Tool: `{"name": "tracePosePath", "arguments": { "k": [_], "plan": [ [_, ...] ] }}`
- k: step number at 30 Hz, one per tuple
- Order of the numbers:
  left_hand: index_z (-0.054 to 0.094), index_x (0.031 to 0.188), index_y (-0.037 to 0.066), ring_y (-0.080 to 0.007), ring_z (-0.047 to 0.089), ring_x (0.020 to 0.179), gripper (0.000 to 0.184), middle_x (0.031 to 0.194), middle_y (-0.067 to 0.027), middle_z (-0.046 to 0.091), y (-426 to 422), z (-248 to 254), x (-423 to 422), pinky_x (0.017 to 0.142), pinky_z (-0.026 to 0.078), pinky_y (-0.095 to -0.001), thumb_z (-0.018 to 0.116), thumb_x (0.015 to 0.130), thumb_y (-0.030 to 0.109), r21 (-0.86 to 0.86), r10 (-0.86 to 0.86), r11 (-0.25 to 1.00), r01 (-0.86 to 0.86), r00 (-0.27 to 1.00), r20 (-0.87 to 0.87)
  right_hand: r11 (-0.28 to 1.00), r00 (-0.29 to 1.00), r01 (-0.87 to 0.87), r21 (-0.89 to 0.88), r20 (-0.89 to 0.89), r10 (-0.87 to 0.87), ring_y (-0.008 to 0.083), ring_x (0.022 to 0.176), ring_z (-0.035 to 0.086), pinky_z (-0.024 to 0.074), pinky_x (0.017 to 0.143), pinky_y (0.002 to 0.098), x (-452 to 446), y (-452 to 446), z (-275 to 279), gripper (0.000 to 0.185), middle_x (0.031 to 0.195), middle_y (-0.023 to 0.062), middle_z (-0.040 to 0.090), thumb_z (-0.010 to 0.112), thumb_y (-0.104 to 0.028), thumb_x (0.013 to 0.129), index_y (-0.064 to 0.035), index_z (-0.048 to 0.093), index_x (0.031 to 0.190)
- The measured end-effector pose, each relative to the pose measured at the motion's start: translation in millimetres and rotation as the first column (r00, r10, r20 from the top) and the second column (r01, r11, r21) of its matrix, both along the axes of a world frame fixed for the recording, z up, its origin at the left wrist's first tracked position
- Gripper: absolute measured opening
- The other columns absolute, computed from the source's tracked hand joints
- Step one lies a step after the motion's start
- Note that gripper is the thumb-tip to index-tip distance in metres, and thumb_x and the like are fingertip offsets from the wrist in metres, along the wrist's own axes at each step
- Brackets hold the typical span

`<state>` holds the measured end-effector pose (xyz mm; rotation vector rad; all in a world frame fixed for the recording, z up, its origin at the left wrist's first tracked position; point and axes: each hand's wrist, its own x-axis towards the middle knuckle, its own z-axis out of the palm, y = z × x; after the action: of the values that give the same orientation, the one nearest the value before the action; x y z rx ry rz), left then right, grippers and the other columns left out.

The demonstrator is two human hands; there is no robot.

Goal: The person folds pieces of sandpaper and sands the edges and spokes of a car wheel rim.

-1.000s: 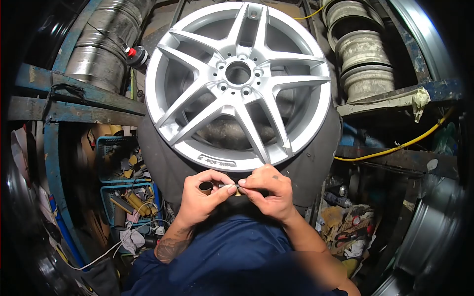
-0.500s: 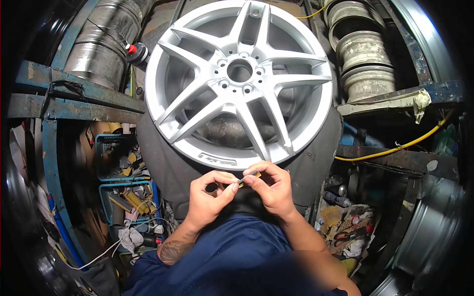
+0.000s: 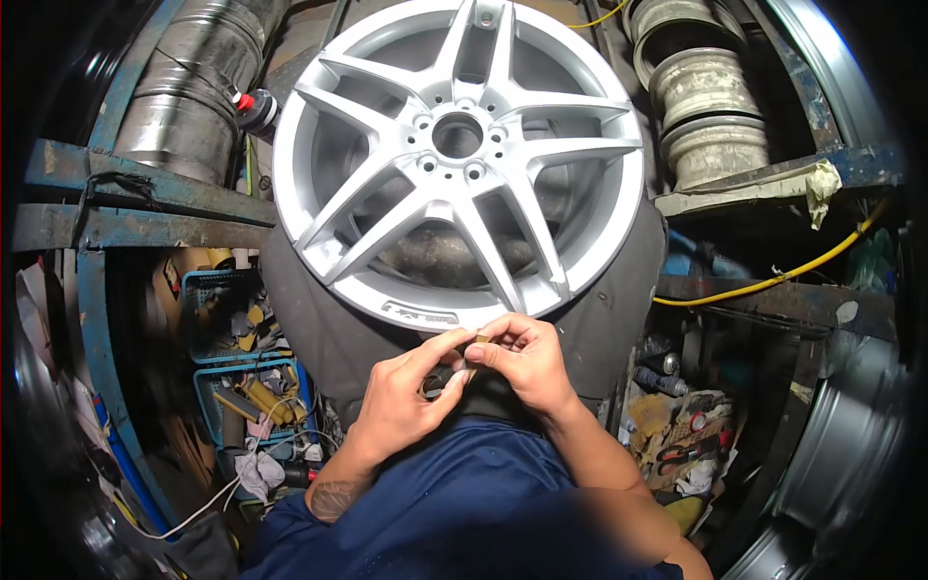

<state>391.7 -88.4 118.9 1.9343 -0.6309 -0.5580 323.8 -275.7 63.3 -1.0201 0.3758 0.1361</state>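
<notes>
Just below the near rim of a silver wheel (image 3: 425, 198), both hands meet in front of the dark blue shirt. My left hand (image 3: 411, 387) has its thumb and fingers curled round a small dark roll-like piece (image 3: 437, 382). Between the thumb and fingers of my right hand (image 3: 517, 360) is a small yellowish-brown piece (image 3: 480, 339), mostly covered by the fingertips. The fingertips of the two hands are close together or touching. The wheel lies face up on a dark grey cloth (image 3: 604, 333), with a dark label mark on its near rim.
Blue baskets (image 3: 198, 372) with yellow and grey pieces stand at the left below a blue metal frame (image 3: 145, 227). Bare rims (image 3: 710, 150) are stacked at the right. A yellow hose (image 3: 764, 288) hangs there, above cans and tools. A red-capped bottle (image 3: 259, 113) is left of the wheel.
The hands have turned, and the small piece between them has shifted and is now more hidden by the fingers. The whole view has moved slightly, so the wheel sits a little further left.
</notes>
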Motion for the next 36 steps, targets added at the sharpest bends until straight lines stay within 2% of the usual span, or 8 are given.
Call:
{"name": "tracePosePath", "arguments": {
  "k": [4,10,15,19,25,29,32,36],
  "plan": [
    [0.063,0.137,0.008,-0.0087,0.067,0.069,0.053,0.095,-0.0093,0.078,4.1,-7.0,1.4,0.062,0.051,-0.026,0.077,0.086,0.002,-0.02,-0.026,1.0,0.025,0.998,-0.063,0.997,0.997,-0.075,-0.003,-0.033,0.075,0.0165,0.087,0.075,0.0625,0.081,0.0293,3.2,-7.8,2.5,0.013,0.096,0.0136,0.076,0.077,-0.001,0.094,0.0063,0.07,0.101],
    [0.063,0.138,0.011,-0.0141,0.069,0.065,0.055,0.09,-0.0097,0.078,-3.1,-4.7,2.9,0.063,0.053,-0.0288,0.076,0.086,0.003,0.036,0.089,0.996,-0.084,0.978,-0.189,0.999,0.999,0.003,-0.043,-0.032,-0.004,0.0135,0.086,0.073,0.0611,0.08,0.0272,4.7,-2.6,0.7,0.012,0.093,0.01,0.075,0.078,-0.002,0.093,0.0048,0.071,0.1],
    [0.065,0.136,0.01,-0.0034,0.049,0.055,0.054,0.086,-0.0046,0.078,-6.7,-11.9,4.3,0.054,0.043,-0.0236,0.078,0.084,0.003,0.054,0.198,0.98,-0.191,0.962,-0.187,0.998,0.998,0.057,-0.016,-0.005,-0.057,0.0057,0.083,0.064,0.0537,0.077,0.022,3.1,12.0,1.7,0.015,0.093,0.0019,0.07,0.079,-0.002,0.093,0.0014,0.067,0.102],
    [0.068,0.131,0.009,-0.0044,0.054,0.06,0.051,0.083,-0.0039,0.076,-6.0,-14.6,2.3,0.056,0.044,-0.0234,0.08,0.082,0.004,0.07,0.239,0.971,-0.23,0.955,-0.175,0.993,0.992,0.108,0.039,0.061,-0.111,0.0095,0.091,0.067,0.0554,0.083,0.0245,0.1,25.6,-3.2,0.013,0.101,0.0072,0.072,0.078,0.0,0.093,0.0009,0.069,0.102],
    [0.07,0.125,0.008,-0.0095,0.066,0.073,0.05,0.089,-0.0057,0.075,-3.5,-15.5,1.2,0.06,0.048,-0.0251,0.088,0.079,0.011,0.045,0.211,0.977,-0.208,0.975,-0.072,0.999,0.999,0.038,0.037,0.008,-0.038,0.0143,0.094,0.072,0.0592,0.086,0.0284,4.4,21.9,-1.9,0.008,0.101,0.0131,0.076,0.071,0.003,0.096,0.007,0.07,0.103],
    [0.076,0.113,0.005,-0.011,0.068,0.079,0.04,0.094,-0.0079,0.076,11.0,-11.5,9.7,0.061,0.049,-0.0259,0.091,0.078,0.016,-0.015,0.136,0.99,-0.138,0.985,-0.107,0.85,0.967,-0.006,-0.526,0.213,0.139,0.0166,0.084,0.075,0.0581,0.076,0.0287,7.8,12.9,3.6,0.009,0.092,0.0133,0.078,0.077,-0.004,0.091,0.0016,0.076,0.098],
    [0.079,0.1,0.003,-0.012,0.068,0.078,0.02,0.095,-0.0086,0.076,19.3,-23.2,7.5,0.059,0.047,-0.0237,0.087,0.083,0.011,-0.102,0.149,0.983,-0.156,0.987,-0.065,0.827,0.956,-0.184,-0.531,0.099,0.276,0.0172,0.082,0.075,0.0568,0.072,0.0282,3.9,9.3,10.5,0.012,0.091,0.0124,0.077,0.08,-0.007,0.089,-0.0016,0.077,0.099],
    [0.079,0.095,0.003,-0.0084,0.063,0.074,0.013,0.094,-0.0068,0.075,26.9,-20.9,2.8,0.061,0.046,-0.0229,0.085,0.084,0.007,-0.126,0.16,0.971,-0.202,0.946,-0.28,0.916,0.964,-0.244,-0.319,0.022,0.265,0.0175,0.083,0.075,0.0579,0.075,0.0287,0.9,6.9,9.3,0.015,0.091,0.0112,0.077,0.08,-0.007,0.09,0.0008,0.076,0.102]
  ]
}}
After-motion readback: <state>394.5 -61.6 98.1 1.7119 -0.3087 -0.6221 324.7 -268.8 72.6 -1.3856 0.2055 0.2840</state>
